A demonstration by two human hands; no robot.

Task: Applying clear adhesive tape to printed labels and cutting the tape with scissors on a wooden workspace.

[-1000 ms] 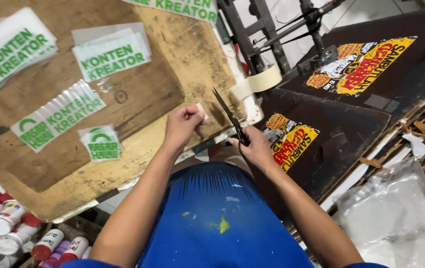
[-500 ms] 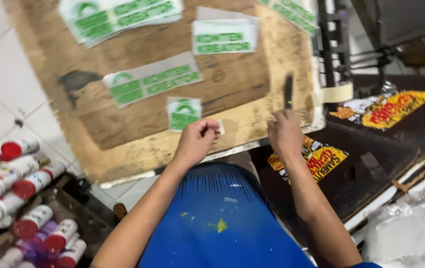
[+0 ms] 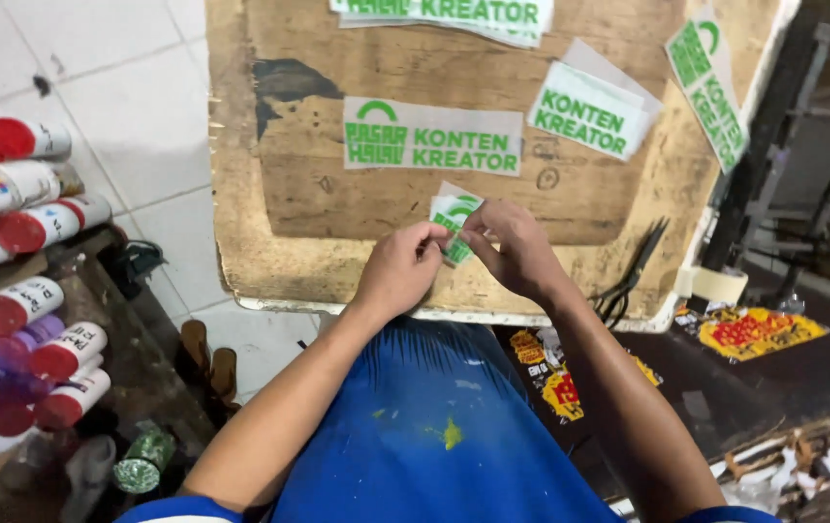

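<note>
A worn wooden board (image 3: 337,252) carries several green-and-white stickers. Over its near edge both forearms reach forward, bent inward. The left hand (image 3: 397,273) and right hand (image 3: 512,250) meet, fingertips pinched on a small sticker (image 3: 454,221), white with green print, held just above the board. Black scissors (image 3: 628,276) lie to the right.
</note>
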